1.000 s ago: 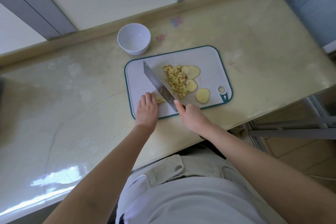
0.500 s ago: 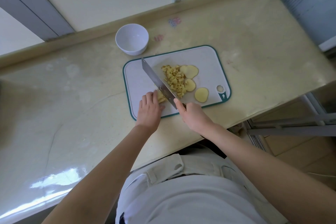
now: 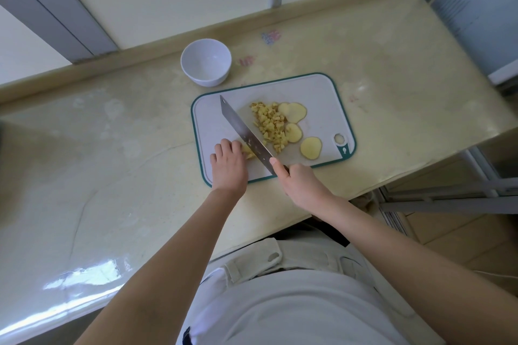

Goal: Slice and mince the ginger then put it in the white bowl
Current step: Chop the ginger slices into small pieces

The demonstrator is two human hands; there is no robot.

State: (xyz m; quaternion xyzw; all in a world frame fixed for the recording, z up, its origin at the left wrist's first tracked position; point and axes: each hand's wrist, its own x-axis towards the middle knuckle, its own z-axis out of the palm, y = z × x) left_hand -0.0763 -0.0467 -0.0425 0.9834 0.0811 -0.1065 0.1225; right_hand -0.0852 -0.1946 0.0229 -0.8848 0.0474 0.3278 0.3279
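- Right hand [image 3: 301, 185], at cutting board's [image 3: 316, 92] near edge: wrapped round knife [image 3: 244, 131] handle, one finger on the blade, likely for control.
- Left hand [image 3: 228, 165], near-left on board: curled fingertips pinned ginger piece [image 3: 249, 152] beside the blade.
- Minced ginger [image 3: 270, 123], slices [image 3: 293, 112]: mid-board, right of the blade.
- White bowl [image 3: 208, 81]: beyond board's far-left corner, within reach for loading.
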